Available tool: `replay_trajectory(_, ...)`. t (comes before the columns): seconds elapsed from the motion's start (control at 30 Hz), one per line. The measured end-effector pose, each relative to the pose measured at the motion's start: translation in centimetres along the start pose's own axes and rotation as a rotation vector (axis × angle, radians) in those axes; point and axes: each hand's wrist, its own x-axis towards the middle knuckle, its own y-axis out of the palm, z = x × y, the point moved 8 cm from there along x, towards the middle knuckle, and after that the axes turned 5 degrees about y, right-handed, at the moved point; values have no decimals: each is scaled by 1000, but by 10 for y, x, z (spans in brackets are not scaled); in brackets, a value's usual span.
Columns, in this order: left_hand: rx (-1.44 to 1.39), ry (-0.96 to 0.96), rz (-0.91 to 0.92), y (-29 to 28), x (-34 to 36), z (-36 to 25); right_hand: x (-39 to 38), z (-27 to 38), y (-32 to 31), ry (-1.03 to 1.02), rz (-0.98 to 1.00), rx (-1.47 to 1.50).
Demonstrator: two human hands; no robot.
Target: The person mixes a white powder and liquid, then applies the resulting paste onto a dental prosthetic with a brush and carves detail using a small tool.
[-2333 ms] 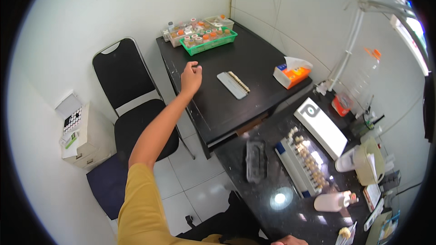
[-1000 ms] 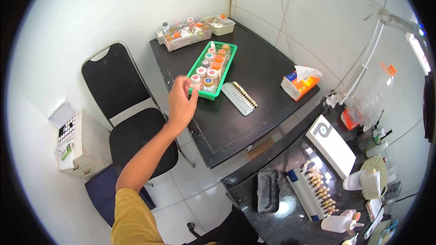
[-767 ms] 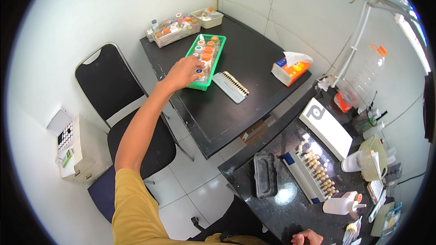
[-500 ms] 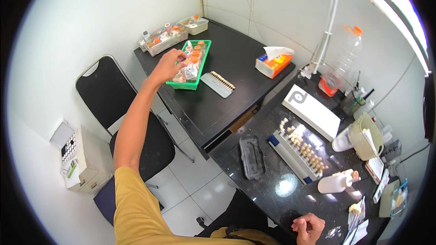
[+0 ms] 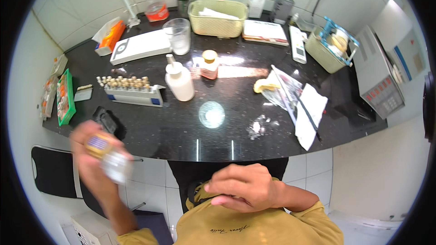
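My left hand (image 5: pixel 91 167), blurred by motion, is closed around a small clear bottle (image 5: pixel 116 167) with a gold-orange cap (image 5: pixel 98 145). The bottle is tilted, its cap toward the bench and its pale body toward me. Just beyond that hand lies a dark plastic tray (image 5: pixel 107 121) on the black bench (image 5: pixel 181 131). In front of my torso, below the bench edge, hovers my right hand (image 5: pixel 247 186). Its fingers are loosely bent with the thumb apart, and nothing shows between them.
A tooth shade guide (image 5: pixel 134 95), a white nozzle bottle (image 5: pixel 180 84) and a pinkish jar (image 5: pixel 209 67) stand mid-bench. The green basket (image 5: pixel 66 102) of bottles is far left. A yellowish lump (image 5: pixel 267 85), thin tools and a white tissue (image 5: pixel 308 124) lie at right.
My left hand has come back from the green basket with a capped bottle in it. My view has turned right toward the bench, and my right hand is now before my torso.
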Motion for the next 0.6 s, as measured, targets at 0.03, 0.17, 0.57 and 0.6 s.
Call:
replay_trajectory(0.03,35,-61,73,44,-21,5,0,4,-11,56,-43,-9)
replay_trajectory(0.17,47,-102,314,153,-74,10,-7,-3,-39,171,-126,-100)
replay_trajectory(0.57,59,407,445,220,-73,11,-26,-68,-113,435,-260,-175)
replay_trajectory(0.6,102,357,419,214,-71,16,-21,-69,-123,464,-254,-306)
